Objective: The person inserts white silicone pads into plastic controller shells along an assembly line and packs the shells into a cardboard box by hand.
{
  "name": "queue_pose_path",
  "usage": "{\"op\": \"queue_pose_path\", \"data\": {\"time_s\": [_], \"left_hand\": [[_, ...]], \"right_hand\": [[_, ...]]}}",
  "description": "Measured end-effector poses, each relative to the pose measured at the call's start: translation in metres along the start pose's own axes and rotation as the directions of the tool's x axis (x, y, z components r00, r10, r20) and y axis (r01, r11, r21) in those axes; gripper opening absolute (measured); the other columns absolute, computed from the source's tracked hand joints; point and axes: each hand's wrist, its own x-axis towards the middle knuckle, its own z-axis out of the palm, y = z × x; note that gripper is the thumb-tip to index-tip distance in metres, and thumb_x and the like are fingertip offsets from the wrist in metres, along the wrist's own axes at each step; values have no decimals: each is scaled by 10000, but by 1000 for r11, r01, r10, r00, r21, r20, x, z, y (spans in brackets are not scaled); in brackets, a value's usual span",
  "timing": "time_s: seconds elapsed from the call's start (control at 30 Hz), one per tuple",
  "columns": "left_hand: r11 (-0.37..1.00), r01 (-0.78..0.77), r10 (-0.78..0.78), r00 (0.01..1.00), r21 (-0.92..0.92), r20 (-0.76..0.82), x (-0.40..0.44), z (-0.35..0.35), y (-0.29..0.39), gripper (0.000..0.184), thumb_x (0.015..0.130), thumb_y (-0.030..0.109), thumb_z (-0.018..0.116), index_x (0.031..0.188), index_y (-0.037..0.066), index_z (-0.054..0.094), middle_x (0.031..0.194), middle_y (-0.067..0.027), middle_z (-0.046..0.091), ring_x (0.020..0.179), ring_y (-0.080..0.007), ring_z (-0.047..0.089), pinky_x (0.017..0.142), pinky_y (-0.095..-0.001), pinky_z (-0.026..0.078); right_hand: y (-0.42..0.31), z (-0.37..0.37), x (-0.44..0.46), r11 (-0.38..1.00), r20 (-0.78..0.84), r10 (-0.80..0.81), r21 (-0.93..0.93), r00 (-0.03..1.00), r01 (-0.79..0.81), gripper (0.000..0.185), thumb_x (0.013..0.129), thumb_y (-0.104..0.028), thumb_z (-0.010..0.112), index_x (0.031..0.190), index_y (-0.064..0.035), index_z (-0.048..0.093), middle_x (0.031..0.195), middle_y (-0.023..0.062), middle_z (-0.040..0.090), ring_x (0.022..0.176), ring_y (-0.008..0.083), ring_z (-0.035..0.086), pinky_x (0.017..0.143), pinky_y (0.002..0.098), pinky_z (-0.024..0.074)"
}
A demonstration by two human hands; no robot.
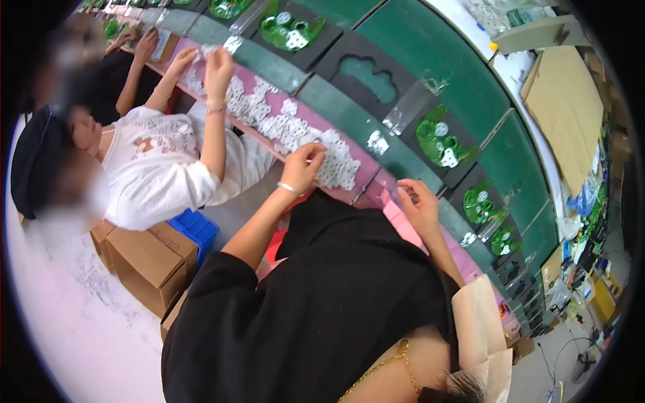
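Note:
My left hand (304,168) is over the near edge of a pile of white, flower-like flat pieces (339,164). Its thumb and fingers curl together, and whatever may be between them is too small to make out. Farther right, my right hand (420,207) hovers by the pink ledge (403,225), its fingers loosely bent and apart, with no held thing visible. Beyond it, a green transparent shell with white round parts (443,138) sits in a dark foam tray (416,101) on the green line.
More green shells (481,201) lie in trays along the line. One tray has a bare cut-out (368,79). At left a co-worker in a white shirt (161,154) works with raised hands. Cardboard boxes (149,258) and a blue crate (195,232) stand on the floor.

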Motion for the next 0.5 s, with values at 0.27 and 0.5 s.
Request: {"op": "queue_pose_path", "data": {"time_s": [0.27,0.5], "left_hand": [[791,-222,137,972,570,189,-5,24,-37,311,719,116,611,1026,88,575,964,-176,530,903,-320,548,783,-398,456],[419,-370,104,927,829,361,8,46,-58,214,755,151,551,959,127,611,938,-122,582,837,-315,585,705,-406,477]], "right_hand": [[32,-8,-42,987,-62,-30,-157,998,20,126,787,-102,592,876,-15,602,758,107,582,650,206,590,570,285,456],[62,8,-57,984,-65,136,-109,989,-142,161,790,-149,587,891,-26,611,805,125,608,718,248,607,634,321,477]]}}
